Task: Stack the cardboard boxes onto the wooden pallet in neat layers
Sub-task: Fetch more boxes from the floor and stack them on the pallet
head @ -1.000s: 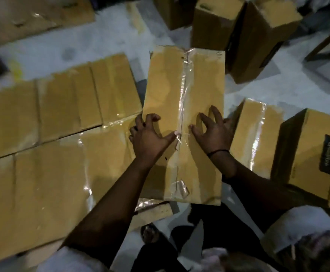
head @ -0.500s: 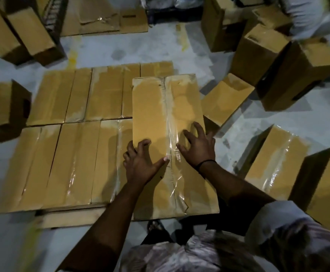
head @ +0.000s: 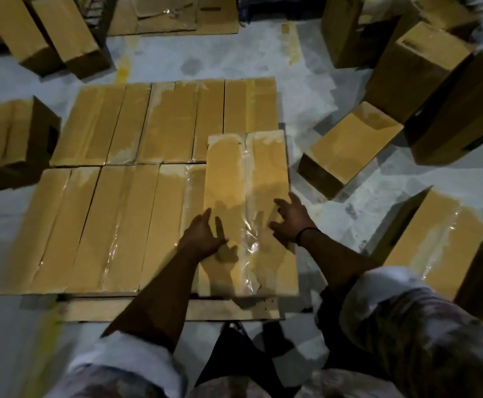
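Note:
A taped cardboard box [head: 246, 179] lies at the near right corner of the wooden pallet [head: 160, 310], beside a layer of several boxes [head: 137, 173] that covers the rest of it. Its far end overlaps the back row slightly. My left hand [head: 203, 235] rests on the box's top near its left edge, fingers straight. My right hand [head: 290, 221] hovers at or just above the box's right edge with fingers spread and loosely bent, holding nothing. Only the pallet's front plank shows.
Loose boxes ring the pallet on the grey floor: one [head: 349, 147] just right of it, two [head: 435, 248] at the near right, several upright at the far right [head: 412, 70], two at the far left [head: 48, 33] and one at the left [head: 10, 139].
The box has slid rightward and down into the near right slot of the layer. My right hand has lifted from flat on the top toward its right edge. The view has pulled back.

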